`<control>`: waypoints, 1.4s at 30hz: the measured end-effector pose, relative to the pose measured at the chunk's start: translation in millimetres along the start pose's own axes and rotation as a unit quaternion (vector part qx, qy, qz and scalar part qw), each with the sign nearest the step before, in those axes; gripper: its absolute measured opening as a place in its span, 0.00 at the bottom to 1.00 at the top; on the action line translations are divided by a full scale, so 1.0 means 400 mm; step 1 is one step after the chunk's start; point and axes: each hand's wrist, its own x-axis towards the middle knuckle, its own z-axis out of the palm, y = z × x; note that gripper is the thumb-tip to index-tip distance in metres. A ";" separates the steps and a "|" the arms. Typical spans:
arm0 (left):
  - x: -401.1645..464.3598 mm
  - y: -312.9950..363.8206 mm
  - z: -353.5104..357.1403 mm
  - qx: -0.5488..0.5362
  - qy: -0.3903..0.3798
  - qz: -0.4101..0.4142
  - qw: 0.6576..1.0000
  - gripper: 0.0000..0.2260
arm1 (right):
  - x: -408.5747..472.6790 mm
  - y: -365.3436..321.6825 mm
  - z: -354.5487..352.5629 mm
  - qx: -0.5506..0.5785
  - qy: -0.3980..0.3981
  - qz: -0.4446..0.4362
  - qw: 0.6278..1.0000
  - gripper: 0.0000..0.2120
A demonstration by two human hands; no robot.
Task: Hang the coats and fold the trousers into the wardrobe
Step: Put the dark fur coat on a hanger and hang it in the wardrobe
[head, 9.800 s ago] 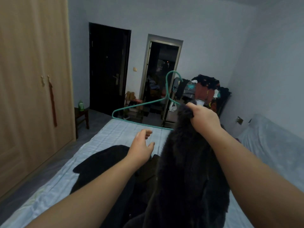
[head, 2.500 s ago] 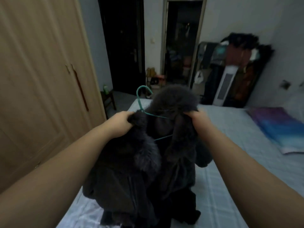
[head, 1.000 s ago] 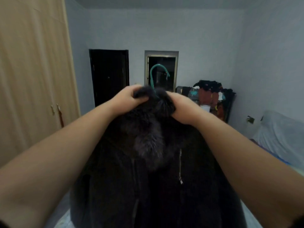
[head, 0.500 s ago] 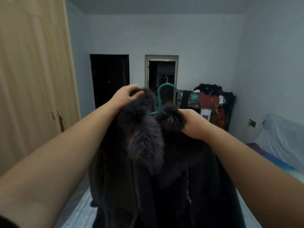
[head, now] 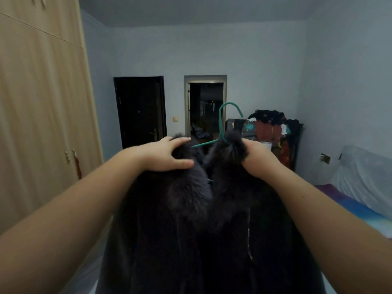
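A dark coat with a grey fur collar hangs in front of me, held up at chest height. A green wire hanger sits inside it, its hook sticking up above the collar. My left hand grips the left side of the fur collar. My right hand grips the right side of the collar beside the hanger's neck. The wooden wardrobe stands on the left with its doors closed.
The bed with pale and blue covers lies behind the coat and to the right. A rack piled with clothes stands at the far wall. A dark door and an open doorway are at the back.
My left hand has slid down onto the left collar and pulled it sideways, so the collar has spread apart and a hanger arm shows. The hanger hook has shifted to the right.
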 end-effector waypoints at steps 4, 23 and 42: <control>0.015 -0.044 0.051 -0.018 0.107 0.011 0.994 0.42 | 0.004 -0.003 -0.034 0.032 -0.020 -0.037 0.999 0.12; 0.036 0.008 0.106 -0.123 -0.027 0.158 0.979 0.13 | 0.013 0.049 0.013 -0.020 0.011 0.054 0.998 0.05; 0.078 0.012 0.069 -0.012 0.182 0.105 0.978 0.21 | 0.004 0.054 0.009 -0.057 -0.035 0.011 0.998 0.12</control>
